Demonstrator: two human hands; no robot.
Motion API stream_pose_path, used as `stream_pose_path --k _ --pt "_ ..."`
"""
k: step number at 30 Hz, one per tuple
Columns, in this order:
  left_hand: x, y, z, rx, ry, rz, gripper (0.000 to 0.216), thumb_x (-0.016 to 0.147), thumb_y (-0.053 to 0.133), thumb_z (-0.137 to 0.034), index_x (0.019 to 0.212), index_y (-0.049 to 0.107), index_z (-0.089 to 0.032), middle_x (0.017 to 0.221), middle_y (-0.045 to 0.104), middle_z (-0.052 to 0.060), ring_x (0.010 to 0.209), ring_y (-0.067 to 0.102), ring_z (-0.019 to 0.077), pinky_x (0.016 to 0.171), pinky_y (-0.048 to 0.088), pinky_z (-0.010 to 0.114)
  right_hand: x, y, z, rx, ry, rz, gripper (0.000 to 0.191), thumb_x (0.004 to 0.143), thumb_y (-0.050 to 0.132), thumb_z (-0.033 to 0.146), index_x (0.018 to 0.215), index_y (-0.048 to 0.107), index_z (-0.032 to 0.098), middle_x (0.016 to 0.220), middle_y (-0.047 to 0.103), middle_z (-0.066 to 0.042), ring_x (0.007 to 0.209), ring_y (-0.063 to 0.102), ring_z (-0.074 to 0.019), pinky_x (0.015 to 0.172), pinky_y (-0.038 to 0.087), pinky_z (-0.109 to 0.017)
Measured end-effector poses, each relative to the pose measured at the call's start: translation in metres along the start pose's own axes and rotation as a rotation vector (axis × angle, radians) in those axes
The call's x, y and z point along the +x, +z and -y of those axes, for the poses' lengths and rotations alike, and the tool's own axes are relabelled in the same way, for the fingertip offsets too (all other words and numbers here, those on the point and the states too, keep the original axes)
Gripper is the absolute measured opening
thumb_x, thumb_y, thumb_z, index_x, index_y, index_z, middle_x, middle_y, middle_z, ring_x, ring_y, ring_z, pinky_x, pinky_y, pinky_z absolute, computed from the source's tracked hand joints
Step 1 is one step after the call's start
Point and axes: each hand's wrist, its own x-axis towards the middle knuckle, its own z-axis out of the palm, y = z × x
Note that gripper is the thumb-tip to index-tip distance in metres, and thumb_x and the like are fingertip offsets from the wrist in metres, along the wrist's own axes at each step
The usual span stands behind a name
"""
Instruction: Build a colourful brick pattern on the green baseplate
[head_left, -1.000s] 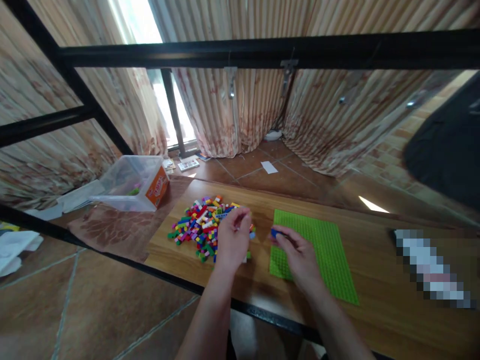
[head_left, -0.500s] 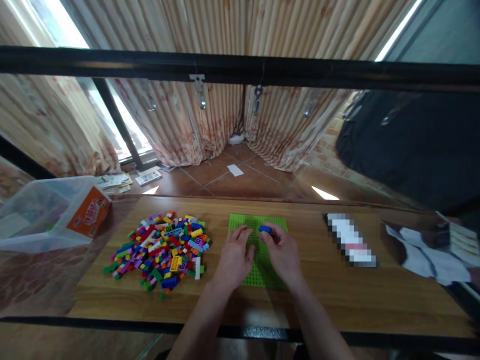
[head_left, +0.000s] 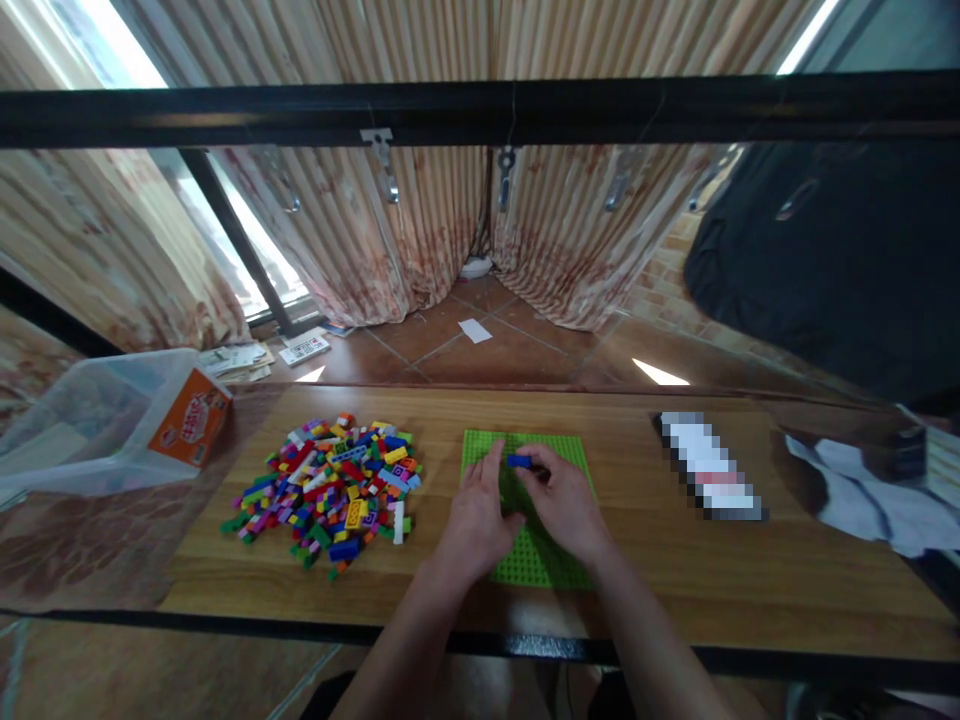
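A green studded baseplate (head_left: 555,449) lies flat on the wooden table (head_left: 630,580). My right hand (head_left: 564,503) hovers over the plate and pinches a small blue brick (head_left: 519,461) at its fingertips. My left hand (head_left: 478,512) is just left of it, over the plate's left part, fingers loosely extended toward the blue brick and holding nothing that I can see. A heap of several small coloured bricks (head_left: 330,485) lies on the table to the left of the plate.
A clear plastic tub (head_left: 82,420) with an orange label stands at the far left. A blurred flat object (head_left: 709,466) lies right of the plate, white cloth (head_left: 870,495) further right. A black frame bar (head_left: 480,105) crosses above; a dark bag (head_left: 832,260) hangs at right.
My view swung right and centred on the plate. My left hand left the brick heap and came over the plate beside my right hand, which still holds the blue brick.
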Motion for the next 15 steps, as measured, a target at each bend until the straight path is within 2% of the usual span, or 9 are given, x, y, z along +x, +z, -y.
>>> stream_pose_path --k 6,15 --pt "-0.003 0.003 0.007 -0.089 -0.013 -0.026 0.093 0.069 0.066 -0.009 0.152 0.024 -0.017 0.142 0.050 0.016 0.134 0.046 0.0314 0.106 0.046 0.051 0.001 0.001 -0.014 -0.338 -0.105 0.010 0.023 0.085 0.056 0.021 0.099 0.074 0.023 0.110 0.066 -0.010 0.109 0.055 -0.0270 0.095 0.043 -0.045" --pt "-0.005 0.001 0.012 -0.144 -0.024 -0.073 0.090 0.070 0.064 -0.006 0.151 0.028 -0.021 0.137 0.054 0.015 0.129 0.051 0.0299 0.104 0.049 0.050 0.004 0.005 -0.014 -0.277 -0.090 -0.016 0.021 0.086 0.058 0.026 0.097 0.076 0.024 0.106 0.066 -0.009 0.103 0.057 -0.0257 0.094 0.045 -0.044"
